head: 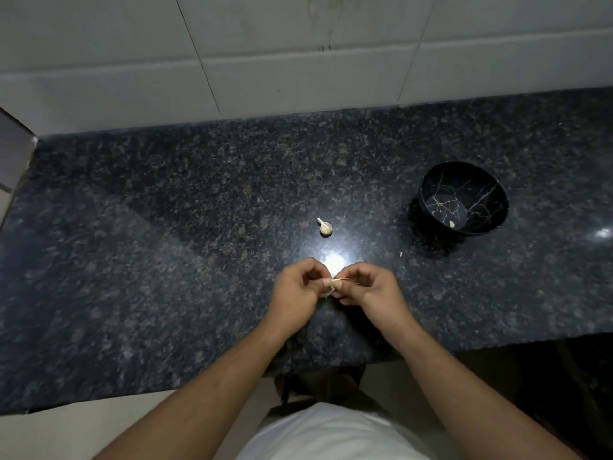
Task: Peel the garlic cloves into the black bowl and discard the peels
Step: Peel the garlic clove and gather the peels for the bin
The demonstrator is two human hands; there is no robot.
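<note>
Two hands work one garlic clove [330, 287] well short of the black bowl [462, 197]: left hand [297, 288] pinches it, right hand [368, 287] pinches its peel [341, 279]. Pull gently, keeping scraps clear of that bowl.
</note>
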